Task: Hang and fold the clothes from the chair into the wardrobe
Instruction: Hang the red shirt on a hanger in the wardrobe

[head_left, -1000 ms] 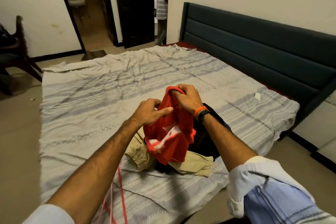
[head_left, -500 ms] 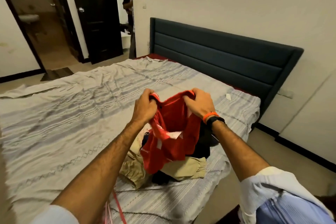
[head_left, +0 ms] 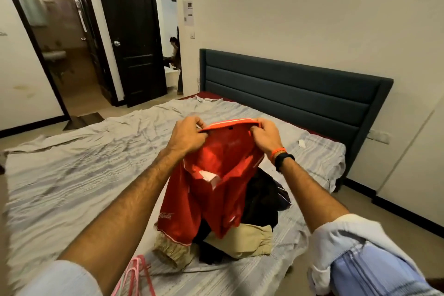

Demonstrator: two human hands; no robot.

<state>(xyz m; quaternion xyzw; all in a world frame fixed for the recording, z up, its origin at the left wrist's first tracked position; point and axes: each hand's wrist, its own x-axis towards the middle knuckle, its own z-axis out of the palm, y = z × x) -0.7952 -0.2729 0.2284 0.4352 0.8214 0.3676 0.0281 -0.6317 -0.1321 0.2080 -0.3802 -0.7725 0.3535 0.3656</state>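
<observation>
Red garment (head_left: 216, 175): held up above the bed (head_left: 72, 175), over the pile.
Grip: left hand (head_left: 186, 138) and right hand (head_left: 265, 136) pinch its top edge.
Progress: early, by my judgement; clothes pile (head_left: 252, 230) unfolded, pink hangers (head_left: 137, 274) unused beside the pile.

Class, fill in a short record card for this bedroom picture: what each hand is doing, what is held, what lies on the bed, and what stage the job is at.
Left hand: grips the collar edge of the red shirt
Right hand: grips the same collar edge
Shirt: held up, hanging over the clothes pile
Pile: beige and dark garments on the bed
Hangers: pink hangers at the bed's near edge
Stage: shirt not yet hung or folded
</observation>
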